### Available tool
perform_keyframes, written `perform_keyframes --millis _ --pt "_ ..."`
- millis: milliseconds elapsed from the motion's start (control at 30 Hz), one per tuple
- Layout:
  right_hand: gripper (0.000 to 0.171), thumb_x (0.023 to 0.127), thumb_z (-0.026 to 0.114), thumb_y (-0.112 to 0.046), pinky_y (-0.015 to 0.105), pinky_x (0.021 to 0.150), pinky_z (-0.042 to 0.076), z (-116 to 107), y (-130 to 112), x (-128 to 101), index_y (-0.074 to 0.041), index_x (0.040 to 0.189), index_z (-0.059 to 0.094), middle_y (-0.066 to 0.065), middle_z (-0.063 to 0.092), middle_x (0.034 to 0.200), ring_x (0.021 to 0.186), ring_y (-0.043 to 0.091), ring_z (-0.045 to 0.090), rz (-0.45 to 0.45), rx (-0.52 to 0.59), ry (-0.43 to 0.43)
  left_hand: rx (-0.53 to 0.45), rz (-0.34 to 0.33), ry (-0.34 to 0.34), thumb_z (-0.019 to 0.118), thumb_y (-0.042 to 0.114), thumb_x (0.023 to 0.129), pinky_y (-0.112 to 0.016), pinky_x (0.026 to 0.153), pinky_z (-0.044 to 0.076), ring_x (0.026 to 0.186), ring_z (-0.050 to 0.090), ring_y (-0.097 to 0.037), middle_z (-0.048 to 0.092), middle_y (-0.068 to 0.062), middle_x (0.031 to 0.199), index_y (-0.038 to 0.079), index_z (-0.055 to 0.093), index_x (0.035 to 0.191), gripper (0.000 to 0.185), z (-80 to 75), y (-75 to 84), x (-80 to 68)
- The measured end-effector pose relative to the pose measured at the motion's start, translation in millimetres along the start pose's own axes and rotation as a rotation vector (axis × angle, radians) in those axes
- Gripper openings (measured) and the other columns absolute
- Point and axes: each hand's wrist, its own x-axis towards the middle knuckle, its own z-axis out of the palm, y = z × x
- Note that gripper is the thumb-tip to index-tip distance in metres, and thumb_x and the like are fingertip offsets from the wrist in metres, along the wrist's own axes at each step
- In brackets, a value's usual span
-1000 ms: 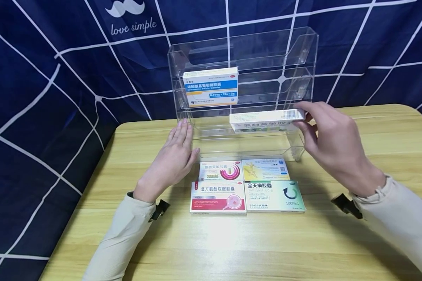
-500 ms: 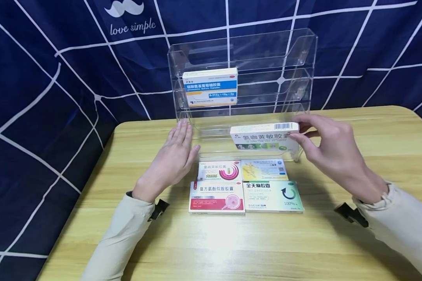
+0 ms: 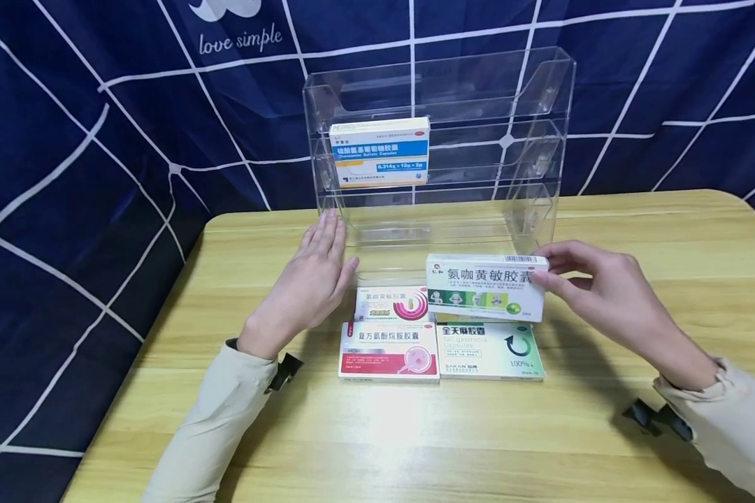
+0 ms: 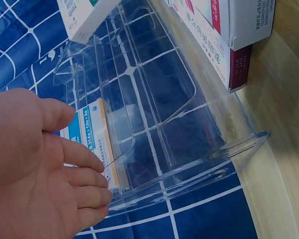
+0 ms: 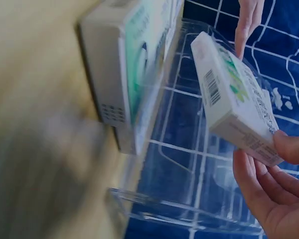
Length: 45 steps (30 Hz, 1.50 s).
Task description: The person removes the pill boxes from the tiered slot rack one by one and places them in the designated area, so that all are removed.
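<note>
A white medicine box with a green picture strip (image 3: 486, 288) is pinched at its right end by my right hand (image 3: 604, 293), thumb in front and fingers behind. It hangs tilted above the boxes on the table and hides most of a yellow-and-blue box. My left hand (image 3: 302, 272) lies with straight fingers against the left side of a clear acrylic rack (image 3: 453, 216). In the left wrist view the left palm (image 4: 40, 164) shows with nothing in it. On the rack's middle tier, at the left, stands a blue-and-white medicine box (image 3: 380, 154).
Flat on the wooden table (image 3: 289, 440), in front of the rack, lie a pink-and-white box (image 3: 384, 304), a red-and-white box (image 3: 389, 351) and a green-and-white box (image 3: 489, 351). A dark blue curtain with white lines (image 3: 138, 84) rises behind and at the left.
My right hand has brought the green-strip box down and toward me, out from before the rack, and its printed front has tipped into sight. The left hand has stayed at the rack.
</note>
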Motion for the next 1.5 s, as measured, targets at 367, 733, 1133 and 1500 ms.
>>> perform_keyframes --millis 367,733,1133,1500 --pt "0.034 0.088 0.072 -0.019 0.011 0.064 0.052 0.8 26.0 -20.5 -0.001 0.116 0.063 0.017 0.069 0.100 0.082 -0.011 0.059 0.099 0.027 -0.133 0.005 0.003 -0.001 0.024 0.034 0.105 -0.043 0.121 0.005 0.148 0.000 -0.033 0.004 -0.025 0.158 -0.009 0.014 0.149 0.062 -1.0 -1.5 0.3" --pt "0.029 0.091 0.067 -0.021 0.018 0.061 0.051 -1.8 37.4 -41.2 -0.006 0.116 0.064 -0.006 0.070 0.094 0.083 -0.005 0.063 0.164 0.064 -0.206 -0.006 0.006 -0.010 0.024 0.034 0.105 -0.042 0.121 0.003 0.148 -0.002 -0.031 0.001 -0.023 0.159 -0.007 0.013 0.150 0.062 -0.6 -0.5 0.6" --pt "0.029 0.092 0.065 -0.011 0.022 0.061 0.054 -3.1 51.6 -62.0 0.000 0.118 0.062 -0.007 0.070 0.091 0.080 0.001 0.066 0.170 0.112 -0.293 0.006 0.006 -0.001 0.026 0.034 0.105 -0.043 0.121 0.005 0.148 0.000 -0.032 0.004 -0.024 0.159 -0.008 0.013 0.150 0.062 -1.6 -1.3 0.5" --pt "0.031 0.091 0.064 -0.005 0.025 0.063 0.057 1.6 61.2 -77.5 0.007 0.120 0.059 -0.008 0.069 0.093 0.080 0.004 0.065 0.185 0.192 -0.386 0.008 0.000 -0.008 0.027 0.033 0.105 -0.043 0.121 0.005 0.148 0.000 -0.032 0.004 -0.023 0.159 -0.007 0.014 0.150 0.062 -1.0 -1.3 -0.6"
